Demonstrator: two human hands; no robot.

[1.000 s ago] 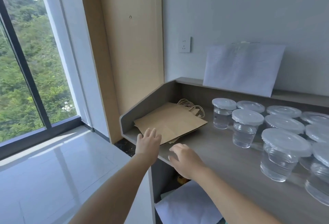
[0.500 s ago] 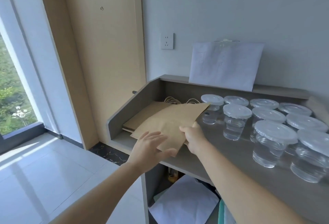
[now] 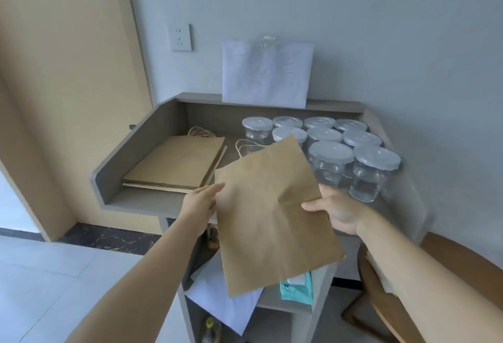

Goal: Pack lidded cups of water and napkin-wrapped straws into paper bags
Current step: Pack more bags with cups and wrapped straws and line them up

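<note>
— What've you got?
— One flat paper bag (image 3: 268, 214), over the counter (image 3: 141, 202) edge. My right hand (image 3: 334, 212) pinches its right side; my left hand (image 3: 200, 202) touches its left with straight fingers.
— Beyond?
— One stack of bags (image 3: 177, 164), count unclear, and nine lidded cups (image 3: 330, 163).

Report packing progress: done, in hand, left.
Done: nothing packed yet. In hand: one flat paper bag, pinched by the right hand, the left hand touching its edge, not yet opened. Left: the lidded cups stand on the desk beside the stack of bags; no straws are in view.
</note>
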